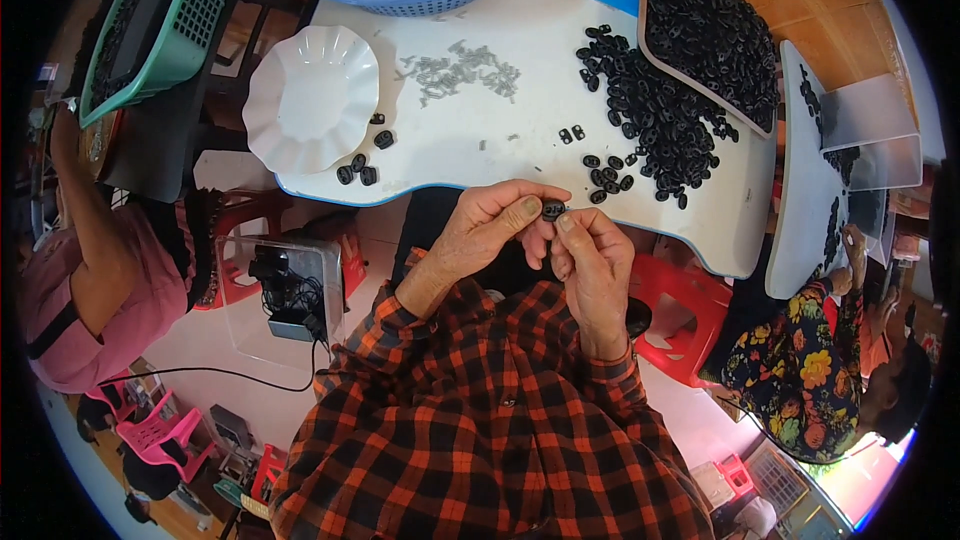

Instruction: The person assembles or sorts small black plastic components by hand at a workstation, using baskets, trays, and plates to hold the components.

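Between the fingertips of both hands, just off the near table edge, is a small black oval plastic piece with holes (552, 209), like a cord lock. My left hand (485, 230) pinches it from the left with thumb and forefinger. From the other side, my right hand (597, 265) closes thumb and fingers on it. A few similar black pieces (368, 176) lie left of my hands beside a white scalloped plate (262, 105). On the right, a loose heap of black pieces (665, 125) spreads over the white table (440, 135). Tiny greyish, spring-like bits (460, 72) are scattered farther back.
A blue basket (430, 4) of black parts stands at the back. At the back right, a tray (642, 25) brims with more. Co-workers sit left (110, 280) and right (800, 370). A red stool (675, 310) and a clear bin (240, 320) stand below.
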Available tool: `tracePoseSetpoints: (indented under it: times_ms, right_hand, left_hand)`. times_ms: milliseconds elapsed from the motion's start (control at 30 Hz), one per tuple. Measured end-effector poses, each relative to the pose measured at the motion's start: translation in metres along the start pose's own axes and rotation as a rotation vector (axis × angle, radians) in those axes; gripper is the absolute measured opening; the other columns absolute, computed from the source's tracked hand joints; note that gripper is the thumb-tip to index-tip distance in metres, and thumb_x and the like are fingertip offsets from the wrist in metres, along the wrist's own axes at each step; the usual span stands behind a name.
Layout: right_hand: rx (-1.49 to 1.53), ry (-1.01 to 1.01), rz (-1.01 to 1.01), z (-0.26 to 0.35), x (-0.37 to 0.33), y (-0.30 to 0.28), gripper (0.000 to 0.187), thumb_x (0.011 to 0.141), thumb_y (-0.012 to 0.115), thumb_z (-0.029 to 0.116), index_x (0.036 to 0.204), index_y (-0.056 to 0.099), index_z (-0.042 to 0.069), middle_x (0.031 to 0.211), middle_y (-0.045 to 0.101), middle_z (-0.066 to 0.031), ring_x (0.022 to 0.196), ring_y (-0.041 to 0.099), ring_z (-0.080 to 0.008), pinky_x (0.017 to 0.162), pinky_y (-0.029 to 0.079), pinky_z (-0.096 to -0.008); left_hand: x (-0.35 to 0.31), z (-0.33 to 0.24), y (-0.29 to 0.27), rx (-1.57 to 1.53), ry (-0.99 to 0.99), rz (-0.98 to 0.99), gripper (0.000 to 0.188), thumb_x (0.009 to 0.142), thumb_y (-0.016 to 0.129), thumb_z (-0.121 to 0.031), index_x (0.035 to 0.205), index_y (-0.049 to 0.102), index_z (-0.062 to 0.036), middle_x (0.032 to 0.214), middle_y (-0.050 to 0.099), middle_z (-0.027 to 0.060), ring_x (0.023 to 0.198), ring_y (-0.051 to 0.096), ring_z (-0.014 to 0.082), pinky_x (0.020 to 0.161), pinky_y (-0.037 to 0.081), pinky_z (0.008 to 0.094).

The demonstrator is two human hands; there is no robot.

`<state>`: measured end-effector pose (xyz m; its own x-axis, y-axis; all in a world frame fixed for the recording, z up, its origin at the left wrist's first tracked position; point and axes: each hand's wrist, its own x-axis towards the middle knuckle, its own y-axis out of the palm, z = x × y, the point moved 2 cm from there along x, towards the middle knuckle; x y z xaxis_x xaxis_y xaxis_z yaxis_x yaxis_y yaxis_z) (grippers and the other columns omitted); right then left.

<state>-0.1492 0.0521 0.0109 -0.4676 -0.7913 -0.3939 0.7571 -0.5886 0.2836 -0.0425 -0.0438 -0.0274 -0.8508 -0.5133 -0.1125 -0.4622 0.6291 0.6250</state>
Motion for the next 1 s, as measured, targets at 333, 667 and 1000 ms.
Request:
tracePoseSetpoints:
  times_ms: [333,667,1000]
  right_hand:
    - [-0.12,-0.036,-0.033,-0.001,0.001,0.002,0.015,0.092,0.056,0.015,0.085,0.057,0.002,0.067,0.054,0.0021,0.053,0.042,-0.0017,0.047,0.032,-0.0168]
    - [-0.08,-0.05,-0.014,-0.007,0.005,-0.001,0.017,0.092,0.057,0.017,0.089,0.057,0.001,0.071,0.058,-0.0001,0.057,0.045,-0.0026,0.05,0.036,-0.0169]
    - [-0.226,-0.049,-0.008,-0.011,0.008,-0.007,0.017,0.094,0.055,0.015,0.091,0.057,-0.001,0.072,0.059,-0.0017,0.058,0.046,-0.0032,0.051,0.038,-0.0174]
  left_hand:
    - [0.004,0.003,-0.003,0.017,0.0,-0.013,0.033,0.099,0.045,-0.02,0.114,0.057,0.0061,0.072,0.062,0.0054,0.057,0.059,0.0115,0.055,0.05,0.022]
    - [0.002,0.002,-0.003,0.161,0.08,-0.027,0.026,0.096,0.049,-0.013,0.112,0.058,0.0059,0.076,0.06,0.0047,0.061,0.058,0.0092,0.056,0.05,0.0211]
    - [0.0,0.007,-0.004,0.259,0.163,-0.025,0.023,0.088,0.059,0.001,0.11,0.059,0.0058,0.088,0.06,0.0058,0.07,0.058,0.0093,0.06,0.052,0.0221]
